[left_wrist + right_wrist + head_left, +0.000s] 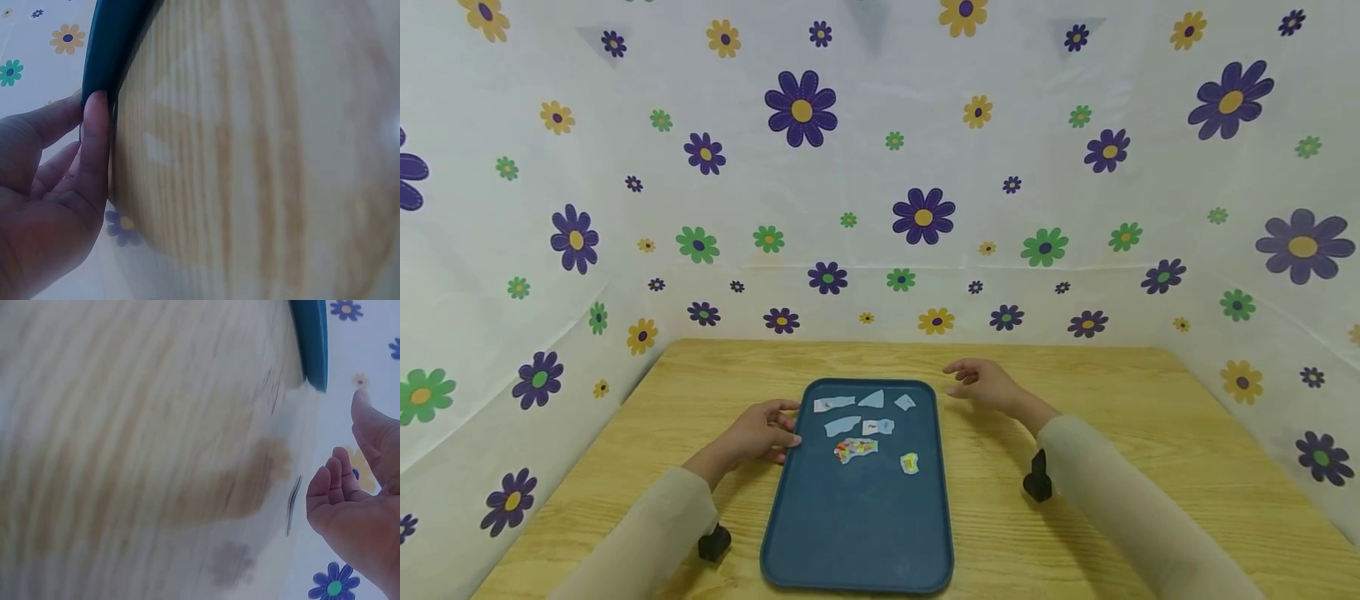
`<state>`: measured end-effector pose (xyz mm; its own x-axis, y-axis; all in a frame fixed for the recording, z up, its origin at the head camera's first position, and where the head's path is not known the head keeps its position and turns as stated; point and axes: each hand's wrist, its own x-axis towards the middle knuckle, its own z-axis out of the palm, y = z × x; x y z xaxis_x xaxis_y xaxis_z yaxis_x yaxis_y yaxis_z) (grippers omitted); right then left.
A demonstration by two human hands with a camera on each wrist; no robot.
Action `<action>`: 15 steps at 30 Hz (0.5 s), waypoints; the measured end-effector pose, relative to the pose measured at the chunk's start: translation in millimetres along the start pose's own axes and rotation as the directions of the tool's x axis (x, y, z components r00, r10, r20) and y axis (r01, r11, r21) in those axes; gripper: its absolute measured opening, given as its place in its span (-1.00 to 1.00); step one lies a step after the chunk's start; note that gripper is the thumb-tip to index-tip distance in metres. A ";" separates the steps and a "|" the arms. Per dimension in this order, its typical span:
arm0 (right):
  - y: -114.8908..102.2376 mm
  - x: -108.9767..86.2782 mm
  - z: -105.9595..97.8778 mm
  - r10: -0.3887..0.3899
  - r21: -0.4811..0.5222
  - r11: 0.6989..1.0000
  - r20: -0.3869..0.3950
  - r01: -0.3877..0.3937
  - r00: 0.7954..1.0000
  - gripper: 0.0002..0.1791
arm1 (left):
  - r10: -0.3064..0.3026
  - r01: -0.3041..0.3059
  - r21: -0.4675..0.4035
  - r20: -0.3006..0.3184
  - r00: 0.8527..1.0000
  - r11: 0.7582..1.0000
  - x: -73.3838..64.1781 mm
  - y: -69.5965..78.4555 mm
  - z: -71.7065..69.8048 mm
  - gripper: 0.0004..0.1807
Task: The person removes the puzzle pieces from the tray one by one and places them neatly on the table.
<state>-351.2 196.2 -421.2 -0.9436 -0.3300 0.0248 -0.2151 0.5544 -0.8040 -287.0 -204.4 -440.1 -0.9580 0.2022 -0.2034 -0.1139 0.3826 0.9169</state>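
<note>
A dark blue tray [857, 525] lies on the wooden table, with torn paper pieces spread over its upper half. Several are pale blue, like the piece [842, 426] in the second row. Below these lie a multicoloured scrap [856, 450] and a small yellow scrap [909, 463]. My left hand [760, 433] is at the tray's left rim; in the left wrist view its thumb and a finger [95, 128] pinch that rim. Off the tray's upper right corner, my right hand [988, 385] hovers with relaxed fingers, holding nothing; the right wrist view shows it apart from the tray [310, 344].
The wooden table [1112, 400] extends on both sides of the tray. White sheeting [865, 167] printed with flowers encloses the back and both sides. A black wrist device [715, 543] hangs under the left sleeve, another black device [1038, 479] under the right.
</note>
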 end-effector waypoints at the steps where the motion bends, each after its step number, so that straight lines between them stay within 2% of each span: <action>1: -1.5 -0.4 1.1 -0.002 0.005 1.000 0.002 0.002 1.000 -0.60 | 0.002 -0.002 0.004 0.000 1.000 1.000 0.0 0.6 0.2 -0.34; 8: -9.0 0.3 11.0 -0.031 0.018 0.999 0.020 0.031 0.999 -0.61 | 0.007 -0.007 0.011 -0.001 1.000 1.000 0.0 2.0 0.8 -0.34; 15: -13.0 4.0 24.3 -0.007 0.011 1.000 0.042 0.007 0.999 -0.61 | 0.007 -0.007 0.012 -0.001 1.000 1.000 1.0 0.6 0.8 -0.34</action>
<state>-346.0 169.1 -425.0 -0.9306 -0.3661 0.0058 -0.2188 0.5433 -0.8105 -287.8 -203.2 -440.1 -0.9590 0.2042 -0.1966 -0.1039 0.3922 0.9140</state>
